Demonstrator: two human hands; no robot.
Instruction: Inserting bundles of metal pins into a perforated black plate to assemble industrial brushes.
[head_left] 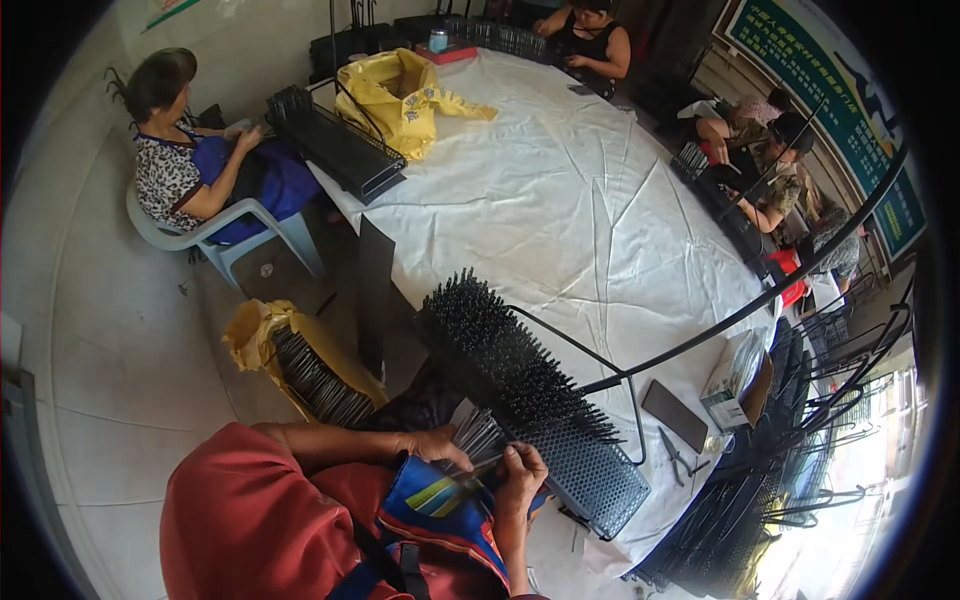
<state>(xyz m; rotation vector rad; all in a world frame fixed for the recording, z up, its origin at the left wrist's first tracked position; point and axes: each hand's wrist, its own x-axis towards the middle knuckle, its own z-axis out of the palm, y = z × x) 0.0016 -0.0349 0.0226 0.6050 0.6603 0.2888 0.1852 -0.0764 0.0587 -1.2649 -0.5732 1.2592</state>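
My left hand is closed round a bundle of thin grey metal rods, held over my lap. Close beside it, my right hand is pinched, with what looks like one thin rod running from its fingertips toward the bundle. Just beyond both hands, a black perforated metal rack rests on the near table edge. Many black rods stand packed together along most of it, while its right end shows bare mesh. Under my hands lies a blue patterned cloth.
A white-covered table fills the middle. Pliers, a dark flat slab and a carton lie right of the rack. A long black bar crosses above. A yellow sack of rods sits left. Several people work around the table.
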